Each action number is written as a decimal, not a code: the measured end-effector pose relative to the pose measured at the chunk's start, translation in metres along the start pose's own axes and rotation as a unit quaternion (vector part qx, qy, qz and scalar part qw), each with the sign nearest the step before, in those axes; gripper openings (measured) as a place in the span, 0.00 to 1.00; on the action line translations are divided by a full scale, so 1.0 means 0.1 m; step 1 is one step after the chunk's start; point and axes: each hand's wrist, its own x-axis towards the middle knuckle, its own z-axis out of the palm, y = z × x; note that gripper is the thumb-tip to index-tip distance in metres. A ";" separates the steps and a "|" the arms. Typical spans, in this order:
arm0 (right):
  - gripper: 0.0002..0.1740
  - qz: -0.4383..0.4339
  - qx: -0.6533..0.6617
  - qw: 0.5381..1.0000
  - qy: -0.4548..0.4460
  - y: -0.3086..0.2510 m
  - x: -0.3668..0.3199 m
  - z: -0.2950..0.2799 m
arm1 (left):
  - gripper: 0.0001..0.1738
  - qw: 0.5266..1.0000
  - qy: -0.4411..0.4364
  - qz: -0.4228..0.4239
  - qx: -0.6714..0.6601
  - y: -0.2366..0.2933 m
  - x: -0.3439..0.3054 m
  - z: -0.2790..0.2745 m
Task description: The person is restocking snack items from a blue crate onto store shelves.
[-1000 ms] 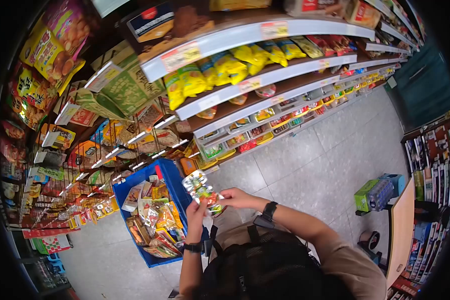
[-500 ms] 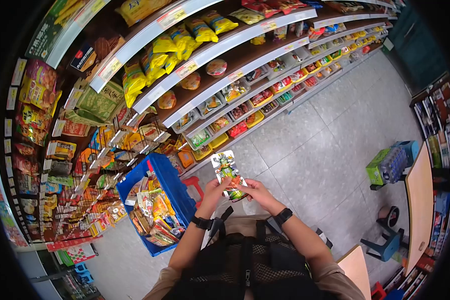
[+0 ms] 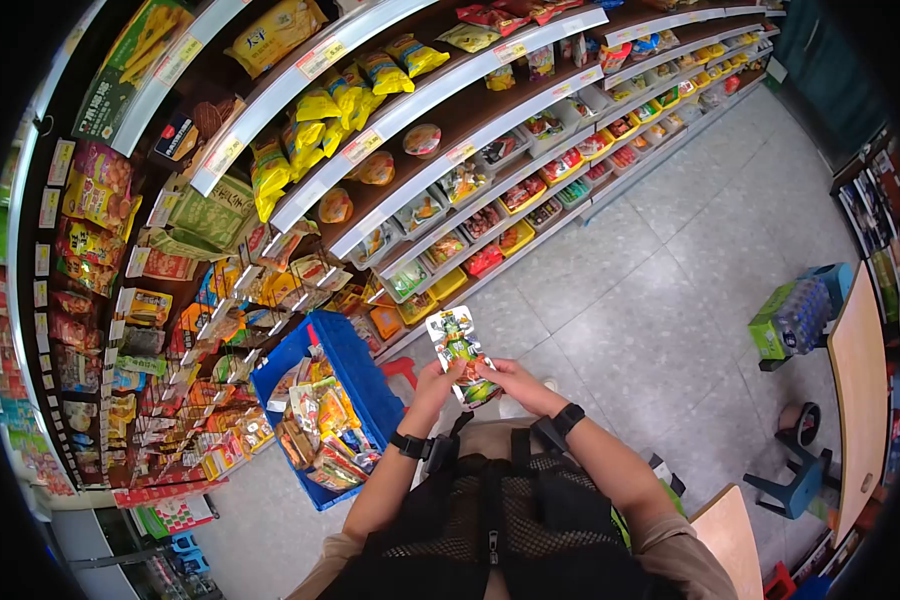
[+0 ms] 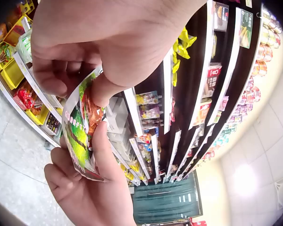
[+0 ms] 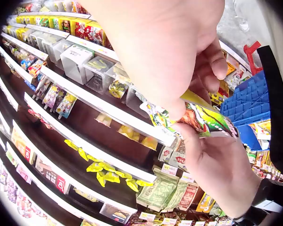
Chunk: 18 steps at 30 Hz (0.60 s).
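A flat, shiny snack packet (image 3: 453,335) with green, white and red print stands upright in front of the person's body in the head view. The left hand (image 3: 434,388) grips its lower left edge, thumb on the printed face. From the other side the right hand (image 3: 526,388) pinches the lower right edge, its thumb also on the front. In the left wrist view both thumbs lie close together on the packet (image 4: 80,134), with fingers curled behind it. A blue crate (image 3: 375,395) full of assorted packaged snacks stands on the floor left of the hands.
Shelves (image 3: 370,145) of yellow bags, cups and small bins curve along the far side. Hanging snack packets (image 3: 150,308) line the left. At right are a wooden table (image 3: 855,390), a blue stool (image 3: 795,487) and a wrapped bottle pack (image 3: 800,318). A red stool (image 3: 401,370) sits behind the crate.
Both hands and the packet have moved right, away from the crate, and the packet's printed face has turned up. The head view has swung, showing more shelves. Over the last half second little moves.
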 end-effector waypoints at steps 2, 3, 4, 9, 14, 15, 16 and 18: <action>0.21 -0.001 -0.013 1.000 -0.013 0.05 0.03 0.00 | 0.15 1.000 0.008 0.009 -0.004 -0.03 -0.08 -0.03; 0.21 -0.002 -0.028 0.999 -0.021 0.05 0.04 0.01 | 0.15 1.000 0.012 0.009 -0.005 -0.09 -0.08 -0.07; 0.21 -0.001 -0.029 0.999 -0.025 0.04 0.04 0.04 | 0.15 1.000 0.012 0.002 0.008 -0.14 -0.08 -0.13; 0.21 0.018 -0.036 0.998 -0.038 0.00 0.05 0.19 | 0.15 0.999 0.022 -0.014 0.019 -0.22 -0.18 -0.28; 0.21 0.022 -0.047 0.998 -0.043 0.05 0.09 0.26 | 0.16 0.999 0.032 -0.016 0.002 -0.39 -0.21 -0.40; 0.20 0.020 -0.051 0.998 -0.042 0.07 0.11 0.27 | 0.16 0.999 0.034 -0.016 -0.002 -0.38 -0.23 -0.40; 0.20 0.022 -0.053 0.997 -0.044 0.07 0.12 0.28 | 0.16 0.999 0.029 -0.008 -0.012 -0.37 -0.23 -0.40; 0.21 0.024 -0.061 0.997 -0.035 0.07 0.15 0.29 | 0.16 0.999 0.025 -0.003 -0.023 -0.33 -0.25 -0.40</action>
